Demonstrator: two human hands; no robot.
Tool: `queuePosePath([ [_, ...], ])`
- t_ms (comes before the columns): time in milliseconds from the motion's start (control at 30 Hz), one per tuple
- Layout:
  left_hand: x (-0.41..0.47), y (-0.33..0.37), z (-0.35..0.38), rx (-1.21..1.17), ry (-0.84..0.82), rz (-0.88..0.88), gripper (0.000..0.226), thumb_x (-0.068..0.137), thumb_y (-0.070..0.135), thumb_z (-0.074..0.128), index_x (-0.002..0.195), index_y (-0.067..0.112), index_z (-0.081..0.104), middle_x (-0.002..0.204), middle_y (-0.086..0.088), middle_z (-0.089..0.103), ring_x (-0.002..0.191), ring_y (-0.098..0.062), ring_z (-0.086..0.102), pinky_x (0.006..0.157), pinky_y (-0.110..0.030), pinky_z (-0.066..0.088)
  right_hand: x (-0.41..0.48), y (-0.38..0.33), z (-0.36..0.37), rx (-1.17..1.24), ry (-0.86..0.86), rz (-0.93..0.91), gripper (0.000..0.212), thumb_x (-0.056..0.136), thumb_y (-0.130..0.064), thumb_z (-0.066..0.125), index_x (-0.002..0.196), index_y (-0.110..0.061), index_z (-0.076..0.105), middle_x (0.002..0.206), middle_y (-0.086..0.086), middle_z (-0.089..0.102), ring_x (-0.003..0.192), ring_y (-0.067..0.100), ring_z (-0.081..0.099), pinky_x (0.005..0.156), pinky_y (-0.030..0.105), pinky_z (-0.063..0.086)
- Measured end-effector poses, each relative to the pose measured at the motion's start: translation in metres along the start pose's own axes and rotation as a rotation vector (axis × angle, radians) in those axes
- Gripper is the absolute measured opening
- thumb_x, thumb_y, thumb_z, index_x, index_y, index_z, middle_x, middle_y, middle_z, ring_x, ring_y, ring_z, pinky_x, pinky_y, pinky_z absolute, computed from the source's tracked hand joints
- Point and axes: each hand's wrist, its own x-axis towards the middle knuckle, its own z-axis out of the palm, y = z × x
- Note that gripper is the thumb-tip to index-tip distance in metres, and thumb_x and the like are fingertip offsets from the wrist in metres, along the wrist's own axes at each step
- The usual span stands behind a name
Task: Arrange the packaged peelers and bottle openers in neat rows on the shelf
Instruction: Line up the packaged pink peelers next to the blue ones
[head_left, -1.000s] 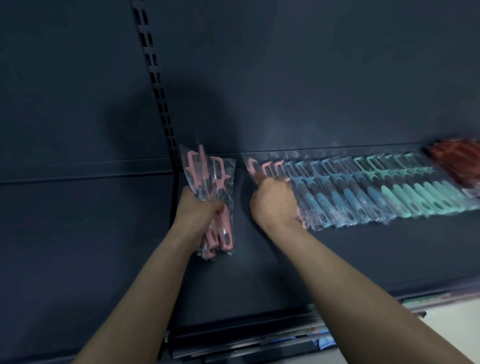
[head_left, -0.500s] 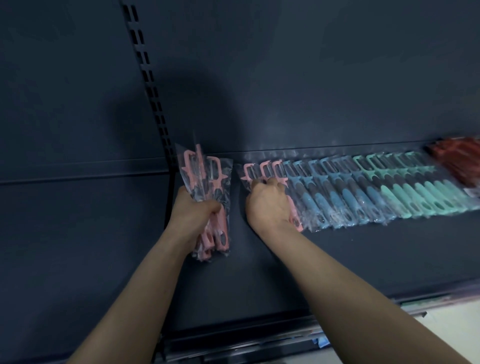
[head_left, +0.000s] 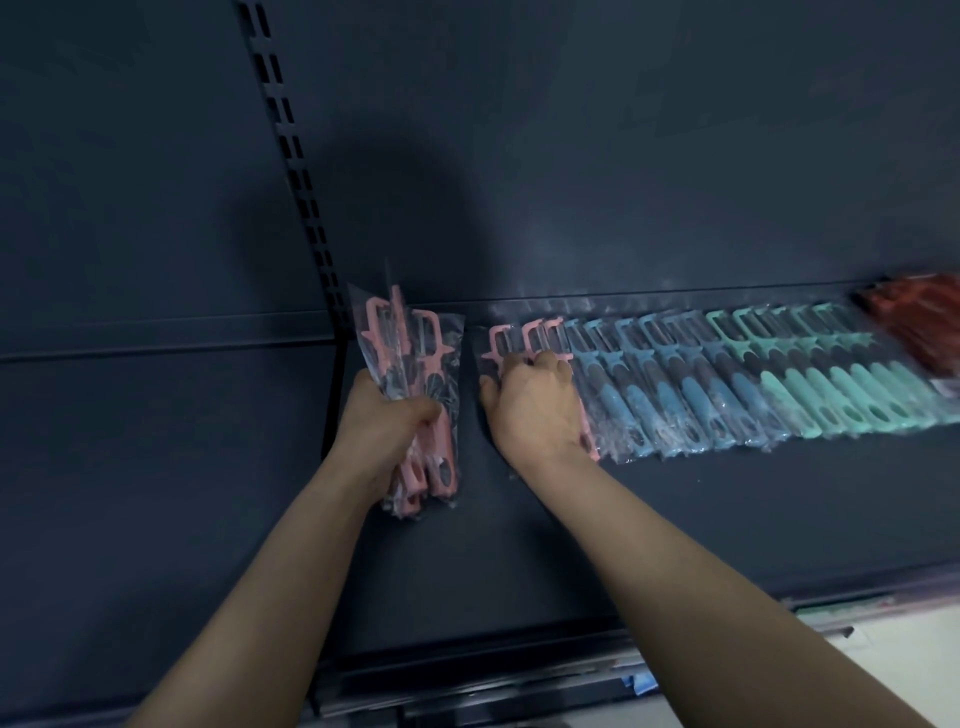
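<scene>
Looking down from the head camera, we had both bare arms stretched out over the dark shelf (head_left: 675, 519).

And there was our left hand (head_left: 384, 426), fingers clenched tight round a bundle of pink peelers (head_left: 415, 358). The clear packets fanned upward out of the fist, heads toward the back panel (head_left: 623, 156) and handle ends poking out below the wrist. That bundle sat at the far left of the shelf deck, just beside the slotted upright (head_left: 296, 171). We could not tell whether its lower end touched the deck.

Over to our right hand (head_left: 535, 410): it was planted on the laid pink peelers (head_left: 506, 343) at the left end of the row. The fingers were bent down over the packets and the thumb was spread out at their left edge, clasping them against the shelf. A narrow strip of bare deck lay between the two hands.

From there the row ran off to the right, packets overlapping one another, heads to the back and handles toward us. Blue peelers (head_left: 675, 384) came straight after the pink ones, touching them. Then came the mint peelers (head_left: 831, 384). At the far right edge we saw red packets (head_left: 919, 312), too blurred for us to say what they were. The whole row lay tight along the foot of the back panel, with the front half of the deck showing dark in front of it.
</scene>
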Motion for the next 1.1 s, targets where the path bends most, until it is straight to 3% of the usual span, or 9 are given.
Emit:
queuePosePath([
  [133,0.0,-0.002,0.002,-0.061,-0.036,-0.001,0.04,0.073,-0.011,0.065,0.109,0.007,0.059,0.095,-0.011,0.07,0.081,-0.021,0.07,0.062,-0.028,0.055,-0.004,0.001,-0.004,0.188,0.093,-0.103,0.027,0.096,-0.021,0.043,0.102,-0.002,0.061,0.105,0.016,0.057,0.101,0.032,0.05,0.083,0.036,0.041],
  [233,-0.003,-0.001,0.007,-0.155,-0.075,-0.004,0.035,0.073,-0.013,0.066,0.1,0.008,0.065,0.09,-0.01,0.073,0.081,-0.022,0.071,0.063,-0.029,0.056,-0.007,-0.006,-0.009,0.484,-0.019,-0.118,0.02,0.093,-0.019,0.05,0.095,-0.006,0.066,0.094,0.012,0.066,0.088,0.027,0.06,0.077,0.036,0.049],
  [433,-0.008,0.003,0.008,-0.37,-0.08,-0.062,0.015,0.086,0.0,0.059,0.098,0.004,0.066,0.085,-0.012,0.073,0.075,-0.022,0.071,0.057,-0.027,0.055,-0.012,-0.009,-0.014,0.725,-0.182,-0.049,0.03,0.087,-0.019,0.062,0.116,-0.013,0.064,0.103,0.003,0.067,0.094,0.014,0.063,0.083,0.022,0.049],
  [600,-0.008,0.004,0.007,-0.41,-0.055,-0.067,0.017,0.09,0.006,0.055,0.104,0.002,0.065,0.09,-0.015,0.072,0.077,-0.025,0.071,0.059,-0.031,0.056,-0.014,-0.014,-0.017,0.657,-0.213,-0.062,0.038,0.078,-0.025,0.073,0.11,-0.006,0.063,0.097,0.007,0.062,0.091,0.021,0.06,0.079,0.031,0.05],
  [700,-0.008,0.002,0.003,-0.347,-0.052,-0.044,0.016,0.091,0.007,0.055,0.103,0.004,0.064,0.085,-0.011,0.073,0.075,-0.023,0.071,0.057,-0.029,0.055,-0.013,-0.016,-0.016,0.571,-0.237,-0.034,0.021,0.078,-0.015,0.067,0.097,-0.006,0.063,0.086,0.006,0.061,0.082,0.023,0.058,0.061,0.024,0.04],
  [767,-0.008,0.002,0.0,-0.31,-0.073,-0.043,0.018,0.091,0.008,0.055,0.106,0.003,0.063,0.086,-0.012,0.073,0.076,-0.023,0.071,0.058,-0.029,0.055,-0.013,-0.017,-0.014,0.542,-0.239,-0.002,0.016,0.079,-0.014,0.064,0.092,-0.007,0.062,0.089,0.009,0.064,0.083,0.025,0.059,0.06,0.023,0.037],
  [967,-0.01,0.002,-0.001,-0.322,-0.094,-0.06,0.027,0.093,0.006,0.052,0.116,-0.007,0.053,0.095,-0.022,0.066,0.075,-0.029,0.07,0.057,-0.032,0.056,-0.016,-0.018,-0.014,0.471,-0.152,0.062,0.036,0.083,-0.006,0.053,0.118,-0.011,0.053,0.108,0.015,0.063,0.098,0.033,0.059,0.062,0.026,0.046],
  [1100,-0.009,0.0,-0.002,-0.29,-0.074,-0.05,0.029,0.093,0.006,0.052,0.119,-0.007,0.051,0.098,-0.022,0.065,0.078,-0.029,0.068,0.057,-0.03,0.056,-0.015,-0.015,-0.014,0.355,-0.103,0.023,0.044,0.08,0.005,0.044,0.118,-0.013,0.057,0.105,0.017,0.064,0.097,0.034,0.057,0.068,0.028,0.041],
])
